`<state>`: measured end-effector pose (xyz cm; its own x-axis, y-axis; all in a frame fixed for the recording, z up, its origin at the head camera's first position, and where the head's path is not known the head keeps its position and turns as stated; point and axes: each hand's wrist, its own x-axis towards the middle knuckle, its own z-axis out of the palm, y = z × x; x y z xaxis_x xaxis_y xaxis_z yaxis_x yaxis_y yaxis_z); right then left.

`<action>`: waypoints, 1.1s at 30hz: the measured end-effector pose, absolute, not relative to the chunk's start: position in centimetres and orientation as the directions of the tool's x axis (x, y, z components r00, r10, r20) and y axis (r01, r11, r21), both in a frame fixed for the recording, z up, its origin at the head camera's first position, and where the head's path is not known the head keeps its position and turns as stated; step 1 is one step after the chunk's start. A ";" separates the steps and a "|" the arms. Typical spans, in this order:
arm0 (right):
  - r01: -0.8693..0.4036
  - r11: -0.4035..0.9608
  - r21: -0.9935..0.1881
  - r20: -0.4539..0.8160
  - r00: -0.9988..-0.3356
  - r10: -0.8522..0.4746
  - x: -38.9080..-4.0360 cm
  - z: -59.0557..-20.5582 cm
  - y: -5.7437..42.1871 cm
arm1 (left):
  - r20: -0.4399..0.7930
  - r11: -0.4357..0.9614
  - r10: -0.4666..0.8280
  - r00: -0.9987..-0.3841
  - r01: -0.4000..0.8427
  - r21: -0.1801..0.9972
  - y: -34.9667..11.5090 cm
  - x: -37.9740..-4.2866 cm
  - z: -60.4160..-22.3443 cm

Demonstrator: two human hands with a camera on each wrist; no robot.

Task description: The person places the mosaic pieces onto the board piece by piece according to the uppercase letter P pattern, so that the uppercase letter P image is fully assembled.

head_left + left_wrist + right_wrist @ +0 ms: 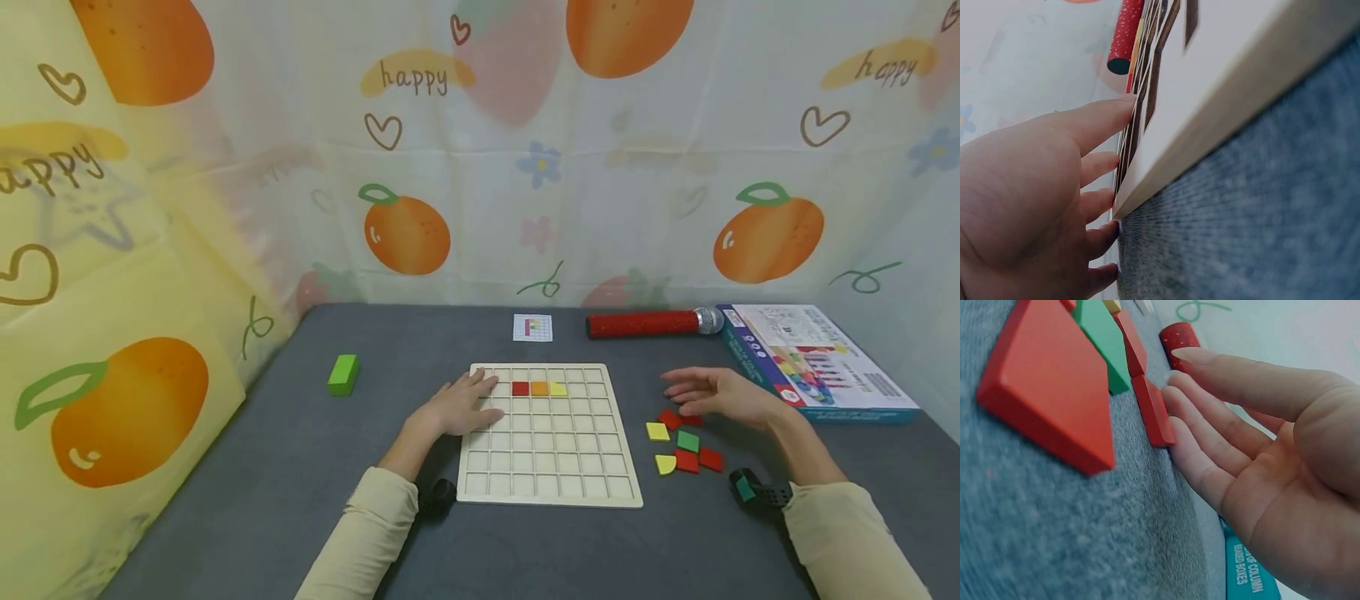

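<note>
A pale wooden grid board (552, 492) lies on the table. In one of its upper rows sit a red tile (521, 389), an orange tile (539, 388) and a yellow tile (558, 389), side by side. My left hand (462, 407) rests at the board's upper left edge, fingers extended, thumb over the grid. To the right of the board, my right hand (723, 396) hovers by a loose group of tiles, with nothing visible between its fingers. That group has several red tiles (686, 461), a green tile (687, 442), a yellow square (657, 432) and a yellow rounded tile (665, 464).
A small card with a coloured pattern (532, 327) lies behind the board. Beside it is a red glittery microphone (645, 324), its head touching or close to a flat game box (825, 358) at the right. A green block (343, 375) stands at the left.
</note>
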<state>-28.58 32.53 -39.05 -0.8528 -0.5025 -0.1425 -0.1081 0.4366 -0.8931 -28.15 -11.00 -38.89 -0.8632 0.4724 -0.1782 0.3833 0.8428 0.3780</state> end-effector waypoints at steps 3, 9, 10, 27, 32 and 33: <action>-0.103 0.440 -0.892 -0.149 -0.852 -0.501 -28.3 -39.1 32.7 | -0.177 0.843 0.473 -0.863 0.384 0.377 -10.9 -28.1 -39.0; -0.137 0.478 -0.867 -0.147 -0.848 -0.509 -27.9 -38.8 33.2 | -0.159 0.827 0.497 -0.853 0.411 0.384 -10.6 -28.4 -39.1; -0.148 0.482 -0.864 -0.143 -0.845 -0.515 -27.8 -38.7 33.3 | -0.156 0.825 0.500 -0.852 0.413 0.385 -10.6 -28.4 -39.1; -0.160 0.457 -0.875 -0.134 -0.828 -0.545 -27.9 -39.1 33.1 | -0.172 0.835 0.474 -0.864 0.379 0.399 -11.1 -28.4 -39.4; -0.196 0.496 -0.846 -0.124 -0.832 -0.541 -28.0 -38.8 33.0 | -0.174 0.839 0.472 -0.864 0.379 0.392 -11.1 -28.5 -39.3; -0.199 0.500 -0.843 -0.124 -0.832 -0.540 -28.0 -38.8 33.0 | -0.175 0.838 0.472 -0.864 0.379 0.392 -11.0 -28.6 -39.3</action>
